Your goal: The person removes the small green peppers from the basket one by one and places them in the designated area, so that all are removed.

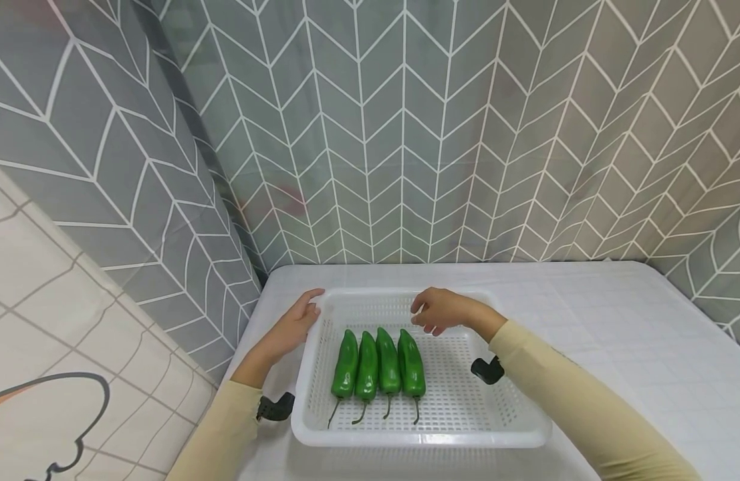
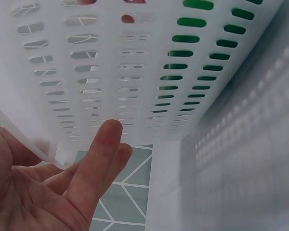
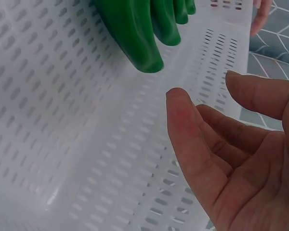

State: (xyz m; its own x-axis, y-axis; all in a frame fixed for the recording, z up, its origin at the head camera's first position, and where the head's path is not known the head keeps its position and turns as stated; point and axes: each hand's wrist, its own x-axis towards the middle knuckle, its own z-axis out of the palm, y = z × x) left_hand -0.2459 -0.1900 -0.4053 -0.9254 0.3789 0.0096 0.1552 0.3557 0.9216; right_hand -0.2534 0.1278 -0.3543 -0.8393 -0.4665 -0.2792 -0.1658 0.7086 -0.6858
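Observation:
Several long green chili peppers (image 1: 389,364) lie side by side in a white perforated plastic basket (image 1: 418,439), stems toward the near side. My left hand (image 1: 293,329) is at the basket's far left corner, its fingertips right at the rim. In the left wrist view, loosely extended fingers (image 2: 98,163) overlap the slotted outer wall. Above the basket's far right part hovers my right hand (image 1: 444,310), fingers loosely bent and nothing between them. The right wrist view has the pepper tips (image 3: 147,62) just beyond that hand's fingers (image 3: 183,115).
The basket stands on a table with a white cloth (image 1: 634,334) that extends to the right. A grey curtain with white chevron lines (image 1: 400,133) hangs behind. At the left is a white surface with a grid pattern (image 1: 63,294).

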